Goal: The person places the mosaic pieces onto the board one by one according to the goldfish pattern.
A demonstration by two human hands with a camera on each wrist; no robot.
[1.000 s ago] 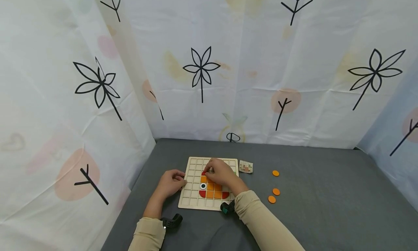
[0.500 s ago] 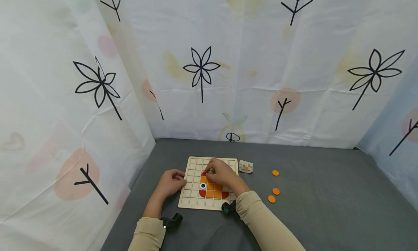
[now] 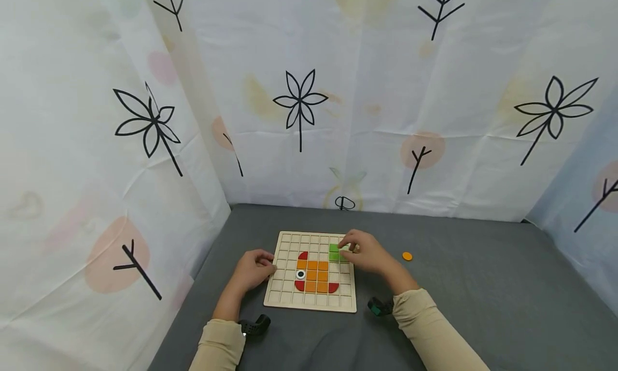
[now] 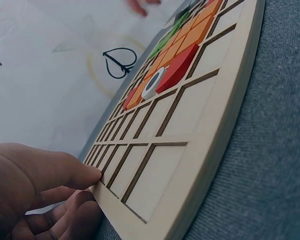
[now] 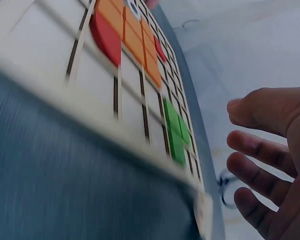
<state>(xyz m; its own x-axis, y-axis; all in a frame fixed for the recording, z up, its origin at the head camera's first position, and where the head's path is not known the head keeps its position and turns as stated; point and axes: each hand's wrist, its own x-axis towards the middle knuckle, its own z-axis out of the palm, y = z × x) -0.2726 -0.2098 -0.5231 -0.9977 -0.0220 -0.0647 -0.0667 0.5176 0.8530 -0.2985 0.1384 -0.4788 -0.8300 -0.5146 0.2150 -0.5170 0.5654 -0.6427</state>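
A wooden grid board [image 3: 285, 301] lies on the grey table, with orange square tiles [image 3: 317, 275], red quarter-round tiles [image 3: 333, 288], green tiles [image 3: 334, 252] and a black-and-white eye piece [image 3: 301, 274] set in its cells. At its left edge, my left hand [image 3: 254, 270] holds the rim, thumb on top and fingers curled beside it, as the left wrist view [image 4: 45, 185] confirms. My right hand [image 3: 365, 251] hovers by the board's right edge near the green tiles. Its thumb and fingers stand apart in the right wrist view, with nothing between them.
An orange disc [image 3: 407, 256] lies on the table [image 3: 473, 285] right of my right hand. The pale card [image 5: 205, 215] sits by the board's corner, mostly hidden by that hand in the head view. A printed white curtain [image 3: 357, 108] closes off the back and sides.
My right hand has left the upper red tile and moved right to the board's edge, uncovering green and orange tiles. Its forearm now covers two orange discs. The left hand has stayed put.
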